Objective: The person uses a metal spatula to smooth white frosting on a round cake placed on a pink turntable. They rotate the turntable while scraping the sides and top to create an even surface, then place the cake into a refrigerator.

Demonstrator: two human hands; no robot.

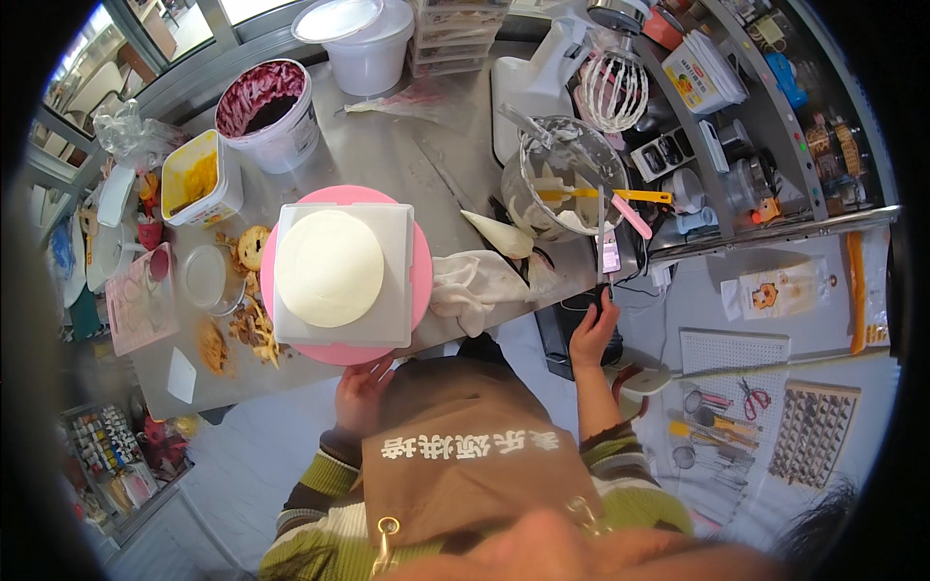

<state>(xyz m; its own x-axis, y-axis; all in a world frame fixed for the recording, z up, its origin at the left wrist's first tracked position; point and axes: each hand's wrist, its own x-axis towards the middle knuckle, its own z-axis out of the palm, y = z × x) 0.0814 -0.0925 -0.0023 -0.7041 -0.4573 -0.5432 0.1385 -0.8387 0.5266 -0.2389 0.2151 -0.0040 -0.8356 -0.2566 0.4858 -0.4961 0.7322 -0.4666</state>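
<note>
A round cake (330, 269) with smooth white frosting sits on a white square cake board (396, 290). The board rests on a pink turntable (423, 269) near the steel table's front edge. At the turntable's near rim is my left hand (365, 396), fingers slightly apart and holding nothing; whether it touches the rim I cannot tell. My right hand (594, 338) grips the black handle of a metal icing spatula (601, 250), its blade pointing up beside the mixing bowl (523, 196). Cream smears the bowl, and a yellow-handled spatula (647, 195) and a pink-handled tool (631, 216) lie across it.
Right of the turntable lie a crumpled cloth (472, 283), a filled piping bag (501, 234) and a long knife (447, 174). Cake scraps (254, 327) and a clear lidded container (212, 278) are left. Behind stand a purple-stained tub (280, 138) and a stand mixer (538, 72).
</note>
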